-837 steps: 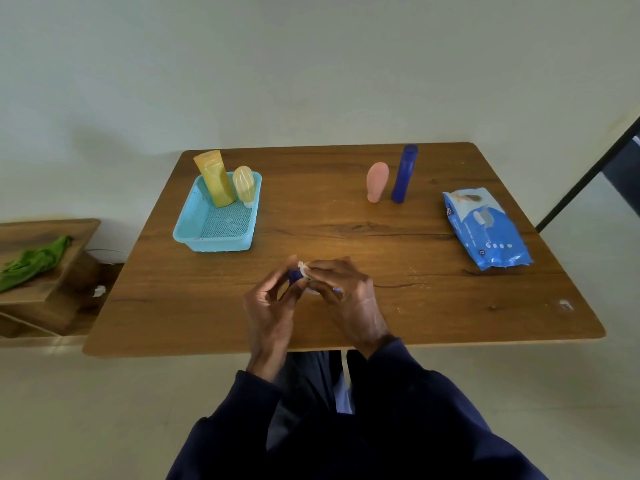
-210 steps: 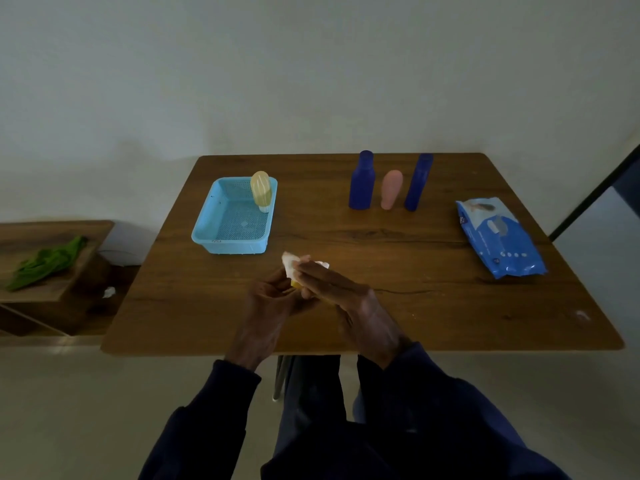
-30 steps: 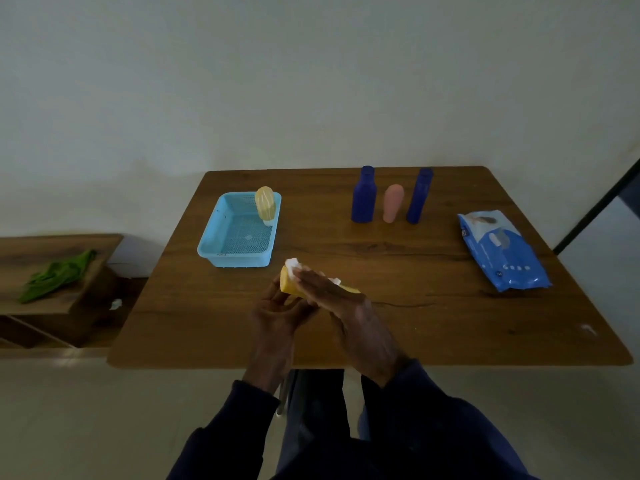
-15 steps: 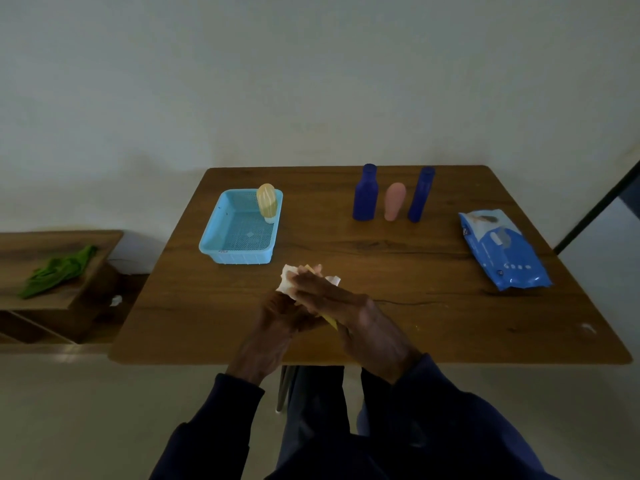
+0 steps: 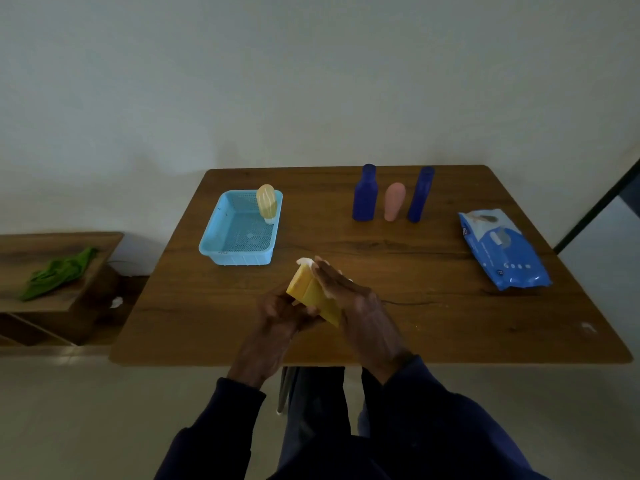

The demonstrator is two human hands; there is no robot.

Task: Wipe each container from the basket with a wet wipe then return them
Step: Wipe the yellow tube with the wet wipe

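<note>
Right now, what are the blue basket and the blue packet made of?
The light blue mesh basket looks like hard plastic, matte: its floor is a moulded grid of holes. The blue wet-wipe packet looks like thin plastic film, glossy: it crinkles and shines.

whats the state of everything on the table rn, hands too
yellow tube, tilted, off the table, gripped by left hand
wet wipe, pressed on yellow tube by right hand
left hand, grips yellow tube
right hand, fingers straight, on wet wipe
basket, on table, one container inside
pale yellow container, standing in basket
dark blue bottle, upright on table
pink container, upright on table
slim blue tube, upright on table
wipes pack, lying flat
</note>
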